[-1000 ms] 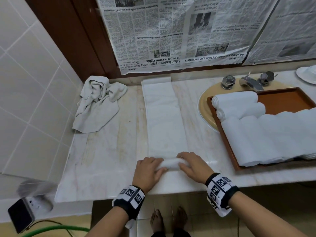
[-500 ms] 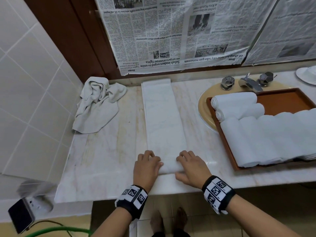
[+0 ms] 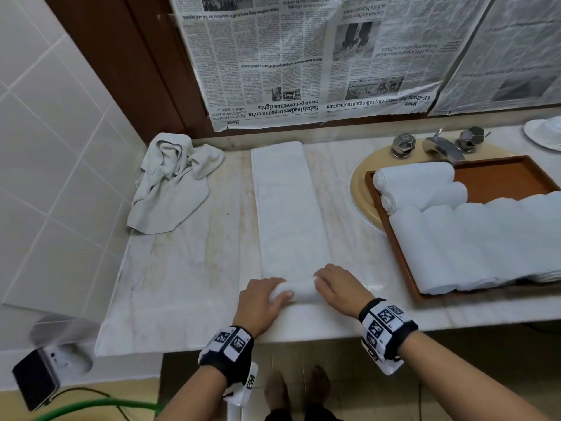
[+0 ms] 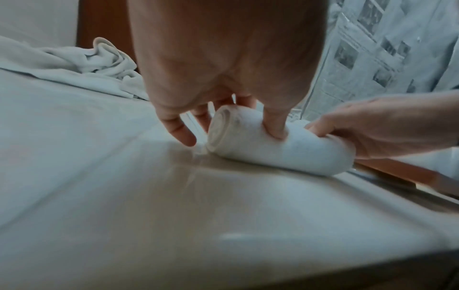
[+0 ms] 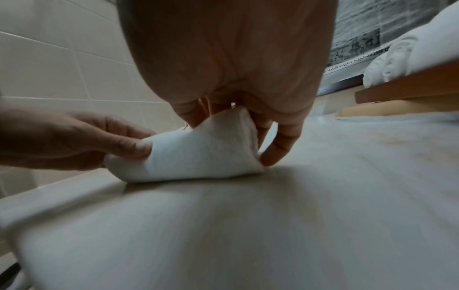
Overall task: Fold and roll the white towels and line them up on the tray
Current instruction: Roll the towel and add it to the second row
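A white towel (image 3: 288, 208), folded into a long narrow strip, lies on the marble counter (image 3: 188, 275) and runs away from me. Its near end is wound into a small roll (image 3: 299, 291) (image 4: 280, 151) (image 5: 193, 157). My left hand (image 3: 262, 302) grips the roll's left end, thumb on the near side (image 4: 275, 127), fingers over the top. My right hand (image 3: 337, 288) grips the right end with fingers curled over it (image 5: 278, 145). A brown tray (image 3: 498, 177) at the right holds several rolled white towels (image 3: 455, 238).
A crumpled grey-white towel (image 3: 173, 183) lies at the counter's back left corner by the tiled wall. The tray rests over a yellow sink (image 3: 361, 189) with a chrome tap (image 3: 440, 145). Newspaper (image 3: 303, 56) covers the wall behind. A white dish (image 3: 543, 133) sits far right.
Half a second ago both hands lay flat on the towel's near end. Now they grip a thicker roll, which has advanced slightly away from me along the strip.
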The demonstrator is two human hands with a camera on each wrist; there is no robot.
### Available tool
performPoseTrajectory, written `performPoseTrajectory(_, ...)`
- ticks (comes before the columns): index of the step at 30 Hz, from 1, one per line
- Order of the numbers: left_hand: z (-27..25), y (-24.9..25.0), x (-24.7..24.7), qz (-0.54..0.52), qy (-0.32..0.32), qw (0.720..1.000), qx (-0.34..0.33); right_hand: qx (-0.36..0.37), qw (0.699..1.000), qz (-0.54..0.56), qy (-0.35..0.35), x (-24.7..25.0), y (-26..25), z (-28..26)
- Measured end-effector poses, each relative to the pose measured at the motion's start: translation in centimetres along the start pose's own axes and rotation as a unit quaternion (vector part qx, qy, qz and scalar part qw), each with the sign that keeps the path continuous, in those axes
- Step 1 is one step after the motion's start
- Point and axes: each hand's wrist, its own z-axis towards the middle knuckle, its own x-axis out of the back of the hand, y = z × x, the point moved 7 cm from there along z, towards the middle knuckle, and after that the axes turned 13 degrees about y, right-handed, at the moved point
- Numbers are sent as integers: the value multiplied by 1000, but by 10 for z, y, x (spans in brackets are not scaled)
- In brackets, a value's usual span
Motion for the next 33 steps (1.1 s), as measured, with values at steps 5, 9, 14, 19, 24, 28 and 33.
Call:
performPoseTrajectory(5,2,8,4,-14,11,998,61,100,985,-104,94,2,-10,-2)
performPoseTrajectory(9,5,8,2,106,-3,992,68,128,980,-136,67,-5,-8,-11)
performPoseTrajectory(14,6,12,5,142,17,990,-10,90,990,-109,14,-4,-9,-2)
performPoseTrajectory(19,-6,6,0,89,4,989,-122,-10,998,-29,-54,-1,-1,12)
performPoseTrajectory(24,-2,-3,-1,59,-28,995,-79,61,988,-142,-13,3,-12,7)
performPoseTrajectory(28,14,-4,-3,8,-69,997,-23,133,975,-174,38,-1,-19,-7)
performPoseTrajectory(33,19,-2,-1,-4,-45,999,20,155,968,-195,17,-6,-19,-6)
